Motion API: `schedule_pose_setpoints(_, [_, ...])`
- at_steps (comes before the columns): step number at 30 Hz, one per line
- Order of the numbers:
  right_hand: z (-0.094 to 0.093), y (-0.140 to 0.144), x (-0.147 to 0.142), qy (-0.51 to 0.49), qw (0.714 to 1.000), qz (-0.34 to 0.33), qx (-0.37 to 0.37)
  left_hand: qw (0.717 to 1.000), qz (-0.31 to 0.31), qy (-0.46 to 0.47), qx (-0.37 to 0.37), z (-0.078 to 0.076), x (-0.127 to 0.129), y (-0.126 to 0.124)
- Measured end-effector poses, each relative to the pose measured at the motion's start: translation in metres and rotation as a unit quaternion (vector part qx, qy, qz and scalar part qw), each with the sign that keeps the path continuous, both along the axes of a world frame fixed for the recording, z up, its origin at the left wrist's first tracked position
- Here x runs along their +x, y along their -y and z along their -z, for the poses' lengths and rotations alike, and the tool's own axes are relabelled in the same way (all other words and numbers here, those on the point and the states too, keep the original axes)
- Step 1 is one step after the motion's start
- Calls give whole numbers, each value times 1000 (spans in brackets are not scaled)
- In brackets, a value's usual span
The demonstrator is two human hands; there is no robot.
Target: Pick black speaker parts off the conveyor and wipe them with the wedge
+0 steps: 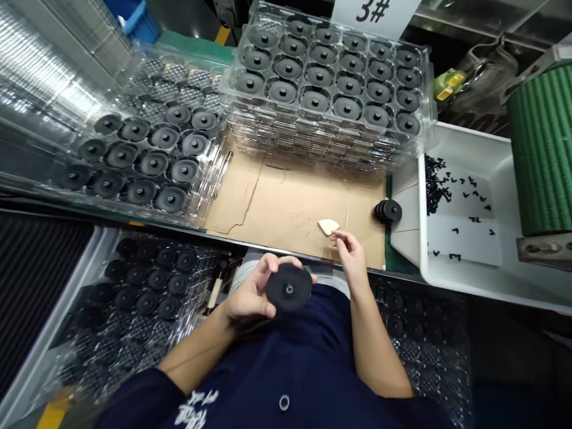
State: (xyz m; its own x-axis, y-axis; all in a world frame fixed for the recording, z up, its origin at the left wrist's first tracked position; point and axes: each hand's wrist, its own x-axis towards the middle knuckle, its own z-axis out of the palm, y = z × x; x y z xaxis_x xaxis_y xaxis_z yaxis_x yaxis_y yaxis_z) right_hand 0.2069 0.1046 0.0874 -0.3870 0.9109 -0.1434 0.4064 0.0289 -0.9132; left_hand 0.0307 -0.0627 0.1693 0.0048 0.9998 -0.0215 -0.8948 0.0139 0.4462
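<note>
My left hand (250, 295) holds a round black disc (289, 288) with a small metal hole at its centre, close to my body. Just right of it, my right hand (353, 253) has its fingertips pinched together at the edge of the cardboard; whether a small part sits between them I cannot tell. A small white wedge-shaped piece (328, 226) lies on the cardboard sheet (290, 202) right beside those fingertips. A short stack of black discs (388, 211) rests at the cardboard's right edge.
A tall stack of clear trays (328, 137) filled with black discs stands at the back. Another part-filled clear tray (134, 161) lies at left. A white bin (465, 238) with small black parts sits at right, beside a green roll (543, 149). More trays sit below the bench.
</note>
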Motion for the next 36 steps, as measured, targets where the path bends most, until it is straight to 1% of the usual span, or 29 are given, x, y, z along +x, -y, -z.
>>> schedule_pose_setpoints(3, [13,-11,4,55,996,-6,72,1000,17,6,-16,-2,2,-8])
schedule_pose_setpoints(6, [27,-17,5,86,989,-16,120,999,24,3,-22,-4,5,-12])
schedule_pose_setpoints(11, [46,-13,2,113,977,12,180,998,36,-3,-60,-3,9,-16])
schedule_pose_setpoints(15, [52,-6,-1,129,966,33,221,995,59,-10,-74,-1,13,-19])
schedule_pose_setpoints(20, [52,-5,0,132,961,26,240,994,76,-12,-73,-1,19,-25])
schedule_pose_setpoints(26, [51,-5,1,132,962,22,239,994,82,5,-66,-3,25,-30])
schedule_pose_setpoints(36, [53,-3,0,132,963,25,232,991,99,-13,-91,0,29,-34])
